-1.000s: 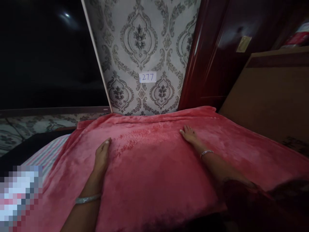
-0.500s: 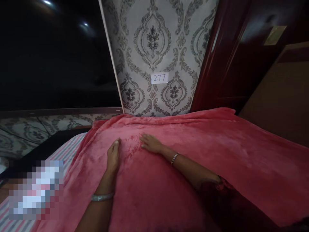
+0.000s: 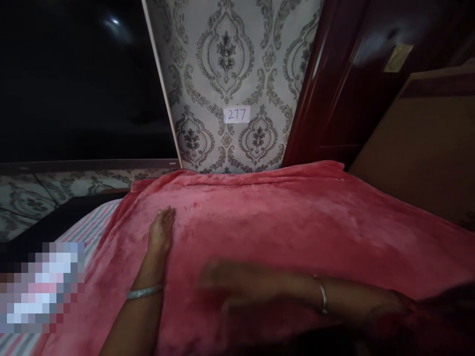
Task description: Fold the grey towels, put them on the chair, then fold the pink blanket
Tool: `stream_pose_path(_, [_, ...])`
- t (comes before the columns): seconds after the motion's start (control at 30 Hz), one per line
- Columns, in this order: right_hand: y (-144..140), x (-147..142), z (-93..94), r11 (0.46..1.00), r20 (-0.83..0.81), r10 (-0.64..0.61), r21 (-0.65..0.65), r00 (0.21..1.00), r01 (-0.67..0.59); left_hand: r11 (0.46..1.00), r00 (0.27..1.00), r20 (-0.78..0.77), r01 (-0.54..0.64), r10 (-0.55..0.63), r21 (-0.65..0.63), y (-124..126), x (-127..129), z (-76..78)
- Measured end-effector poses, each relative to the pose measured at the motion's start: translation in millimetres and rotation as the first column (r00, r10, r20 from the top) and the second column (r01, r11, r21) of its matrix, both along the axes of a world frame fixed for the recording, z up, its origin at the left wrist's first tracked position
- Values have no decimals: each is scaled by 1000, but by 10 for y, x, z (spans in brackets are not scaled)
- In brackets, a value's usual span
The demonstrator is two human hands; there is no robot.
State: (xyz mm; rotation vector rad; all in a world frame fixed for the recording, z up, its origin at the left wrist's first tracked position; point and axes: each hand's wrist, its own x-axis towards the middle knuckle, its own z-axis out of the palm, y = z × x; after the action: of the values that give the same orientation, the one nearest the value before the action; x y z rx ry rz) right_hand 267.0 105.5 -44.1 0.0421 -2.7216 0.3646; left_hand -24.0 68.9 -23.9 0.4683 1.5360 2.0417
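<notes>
Left hand [image 3: 161, 232] flat on red blanket [image 3: 282, 217]; right hand [image 3: 230, 277] blurred, low over blanket near left.

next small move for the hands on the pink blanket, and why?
Probably sweep the right hand outward across the pink blanket toward its right side. The left hand lies flat, pinning the blanket near its left edge, while the right one, motion-blurred, is low over the near middle.

The bed [image 3: 79, 232] shows a striped sheet [image 3: 89, 228] at its left edge, and a plush red blanket [image 3: 297, 222] lies spread flat over it, reaching up to the patterned wall [image 3: 230, 64] at the far side.
</notes>
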Motion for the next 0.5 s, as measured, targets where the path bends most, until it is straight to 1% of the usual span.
stream_pose_path(0.03, [292,84,26,996,-28,-66,-56,997,64,1000,1000,-3,1,-1,-4,0,9,5])
stream_pose_path(0.07, [609,184,52,972,-22,-211,-106,977,208,1000,1000,-11,2,-3,-9,1,15,9])
stream_pose_path(0.1, [930,301,76,910,11,-396,-132,918,394,1000,1000,-21,5,-5,-12,3,19,12])
stream_pose_path(0.13, [1232,436,93,813,62,-566,-121,822,569,1000,1000,-31,4,-4,-13,7,20,13])
stream_pose_path(0.17, [1498,584,101,696,113,-704,-88,701,713,1000,999,-35,0,0,-13,11,19,13])
stream_pose_path(0.2, [1716,738,97,580,167,-799,-39,578,813,1000,999,-36,-6,6,-13,16,16,12])
stream_pose_path(0.23, [1880,887,82,480,217,-857,7,467,877,1000,999,-34,-10,10,-12,21,13,9])
stream_pose_path(0.27, [1992,1020,58,405,253,-889,39,383,914,1000,999,-29,-13,13,-12,27,11,6])
stream_pose_path(0.3, [2056,1127,29,357,285,-901,63,326,932,1000,1000,-22,-16,15,-11,34,9,3])
stream_pose_path(0.33, [2083,1200,-1,333,311,-903,75,295,940,1000,1000,-12,-19,19,-5,40,7,-1])
stream_pose_path(0.37, [2084,1236,-30,328,333,-899,81,284,941,1000,1000,2,-25,25,6,46,5,-5])
stream_pose_path(0.43, [2049,1189,-69,342,367,-884,92,288,935,998,998,43,-45,43,41,57,2,-13])
stream_pose_path(0.5, [2012,1005,-80,373,389,-868,100,309,922,995,995,80,-72,66,75,61,-1,-18])
